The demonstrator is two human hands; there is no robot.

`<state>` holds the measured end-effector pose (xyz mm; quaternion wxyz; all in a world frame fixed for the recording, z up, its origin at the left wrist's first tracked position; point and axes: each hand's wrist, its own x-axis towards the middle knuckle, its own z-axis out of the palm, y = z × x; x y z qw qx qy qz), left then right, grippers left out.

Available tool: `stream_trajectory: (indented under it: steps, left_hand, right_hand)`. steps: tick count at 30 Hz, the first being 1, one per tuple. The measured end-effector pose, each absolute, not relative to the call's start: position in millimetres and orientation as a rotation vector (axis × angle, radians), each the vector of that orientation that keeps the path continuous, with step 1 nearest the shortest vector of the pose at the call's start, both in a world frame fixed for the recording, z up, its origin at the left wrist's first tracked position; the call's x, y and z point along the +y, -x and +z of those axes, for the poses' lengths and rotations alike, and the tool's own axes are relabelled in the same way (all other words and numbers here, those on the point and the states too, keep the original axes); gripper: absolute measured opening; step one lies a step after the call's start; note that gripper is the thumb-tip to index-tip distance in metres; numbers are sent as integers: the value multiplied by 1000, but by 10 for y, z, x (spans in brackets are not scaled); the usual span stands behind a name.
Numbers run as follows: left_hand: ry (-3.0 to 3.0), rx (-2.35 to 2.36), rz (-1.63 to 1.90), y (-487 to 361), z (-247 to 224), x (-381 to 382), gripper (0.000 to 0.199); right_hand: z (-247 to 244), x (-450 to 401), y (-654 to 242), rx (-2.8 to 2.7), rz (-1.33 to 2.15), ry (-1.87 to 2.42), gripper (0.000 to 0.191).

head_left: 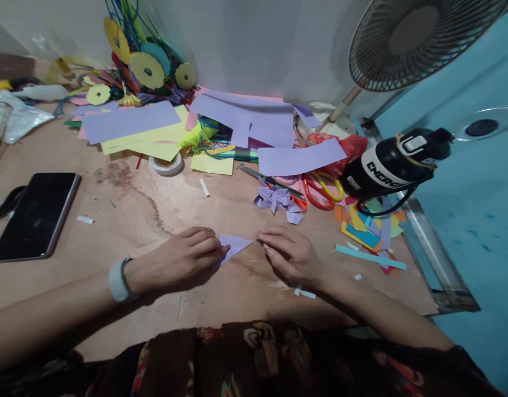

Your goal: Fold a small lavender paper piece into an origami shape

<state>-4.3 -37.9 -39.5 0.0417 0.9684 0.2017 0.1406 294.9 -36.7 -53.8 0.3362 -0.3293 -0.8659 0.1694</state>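
Note:
A small folded piece of purple paper point(236, 242) lies on the table with its sharp point toward the right. My left hand point(190, 255), with a grey band on its wrist, has its fingers curled over the paper's left part, which they partly hide. Just off the pointed tip, my right hand point(289, 255) rests with loosely bent fingers, the thumb a little apart, and nothing visible in them. Beyond the right hand is a small heap of folded purple paper pieces point(275, 198), with scissors point(274, 181) behind it.
A roll of white tape point(166, 164), purple strips point(301, 158) and yellow sheets point(146, 142) lie toward the wall. A black phone point(37, 215) is at left. At right stand a black bottle point(380, 168) and a fan point(415, 33), near colourful paper scraps point(363, 229).

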Motion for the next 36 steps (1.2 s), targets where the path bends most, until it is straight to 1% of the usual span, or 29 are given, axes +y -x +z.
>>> stream_trajectory:
  steps: [4, 8, 10, 12, 14, 17, 18, 26, 29, 32, 36]
  left_hand:
    - [-2979, 631, 493, 30, -405, -391, 27]
    - [-2948, 592, 471, 32, -405, -394, 27]
    - [-2958, 588, 447, 37, -396, -389, 27]
    - [-2969, 577, 442, 45, -388, -378, 26]
    - [-2980, 553, 435, 56, -390, -359, 25]
    - [-2988, 542, 467, 81, -411, -324, 27]
    - [-2986, 547, 475, 90, -419, -315, 28]
    - [-2994, 623, 430, 102, -419, -336, 34]
    - [-3015, 659, 441, 90, -412, -348, 32]
    - [-3028, 695, 459, 86, -427, -327, 31]
    - [-2986, 682, 486, 94, -460, -271, 35]
  right_hand:
    - [-453, -336, -2760, -2012, 1020, 1209, 24]
    - [-448, -290, -2665, -1661, 1604, 1317, 23]
    - [-459, -282, -2636, -1502, 1781, 1324, 24]
    - [-456, -278, -2606, -1468, 1804, 1346, 28]
    - [-440, -276, -2573, -1575, 1716, 1379, 28]
    - [-422, -284, -2526, -1851, 1476, 1411, 17]
    - [-425, -294, -2513, -1938, 1373, 1405, 16]
    - [-580, -446, -2512, -2360, 395, 1096, 22]
    - [-599, -469, -2531, -2439, 122, 961, 24]
    - [-594, -465, -2544, -2453, -18, 874, 20]
    - [-603, -441, -2545, -2459, -15, 837, 14]
